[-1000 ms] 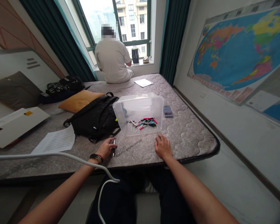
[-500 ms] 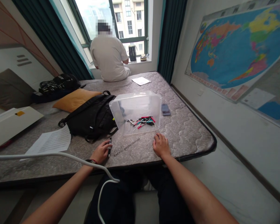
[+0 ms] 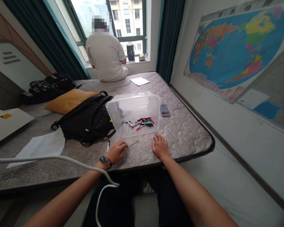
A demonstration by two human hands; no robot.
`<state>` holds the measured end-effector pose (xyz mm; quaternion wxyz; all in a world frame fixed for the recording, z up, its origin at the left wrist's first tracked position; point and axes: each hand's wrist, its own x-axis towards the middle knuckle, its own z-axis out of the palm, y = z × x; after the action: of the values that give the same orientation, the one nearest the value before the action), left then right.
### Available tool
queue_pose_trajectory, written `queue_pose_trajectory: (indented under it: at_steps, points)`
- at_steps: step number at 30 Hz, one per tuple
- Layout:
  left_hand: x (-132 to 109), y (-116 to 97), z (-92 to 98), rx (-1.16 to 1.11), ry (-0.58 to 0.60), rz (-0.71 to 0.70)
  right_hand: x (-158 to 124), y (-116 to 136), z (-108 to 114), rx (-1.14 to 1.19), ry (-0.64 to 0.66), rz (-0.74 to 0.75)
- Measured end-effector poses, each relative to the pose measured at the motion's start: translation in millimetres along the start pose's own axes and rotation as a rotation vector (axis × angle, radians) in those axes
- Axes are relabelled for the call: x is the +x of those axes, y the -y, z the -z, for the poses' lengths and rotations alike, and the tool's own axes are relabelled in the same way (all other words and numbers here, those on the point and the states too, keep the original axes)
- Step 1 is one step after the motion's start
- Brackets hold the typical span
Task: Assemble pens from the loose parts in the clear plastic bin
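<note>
A clear plastic bin (image 3: 123,108) lies on its side on the grey mattress (image 3: 189,132), with several coloured pens (image 3: 139,122) spilled in its mouth. My right hand (image 3: 159,147) rests flat on the mattress just in front of the bin, fingers spread, holding nothing. My left hand (image 3: 117,152) lies palm down on the mattress to its left, with loose fingers and nothing in them. A black pen (image 3: 108,145) lies on the mattress just left of that hand, apart from its fingers.
A black backpack (image 3: 85,119), an orange cushion (image 3: 68,100) and printed sheets (image 3: 40,146) lie to the left. A white cable (image 3: 61,158) crosses my left forearm. Another person (image 3: 106,58) sits at the window. A small dark card stack (image 3: 165,110) lies right of the bin.
My left hand let go of the black pen and slid right, toward the bin. The pen stays on the mattress. My right hand has barely moved.
</note>
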<state>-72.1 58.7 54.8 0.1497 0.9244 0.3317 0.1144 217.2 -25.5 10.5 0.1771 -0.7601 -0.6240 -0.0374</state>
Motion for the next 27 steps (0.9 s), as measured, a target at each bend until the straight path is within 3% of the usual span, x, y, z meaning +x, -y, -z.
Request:
queue_pose_trajectory:
  at_steps: [5,14,21,27]
  points:
    - [51,-11,-8.4,0.069,-0.007,-0.003,0,-1,0,-0.002,0.023,0.000]
    - [139,5,-22.9,0.142,-0.071,0.243,2,0,-1,0.003,0.029,-0.028]
    - [169,20,-34.4,0.300,-0.036,0.337,3,0,1,-0.002,0.056,-0.037]
    - [183,34,-39.4,0.291,0.015,0.422,3,-1,2,-0.004,0.083,-0.040]
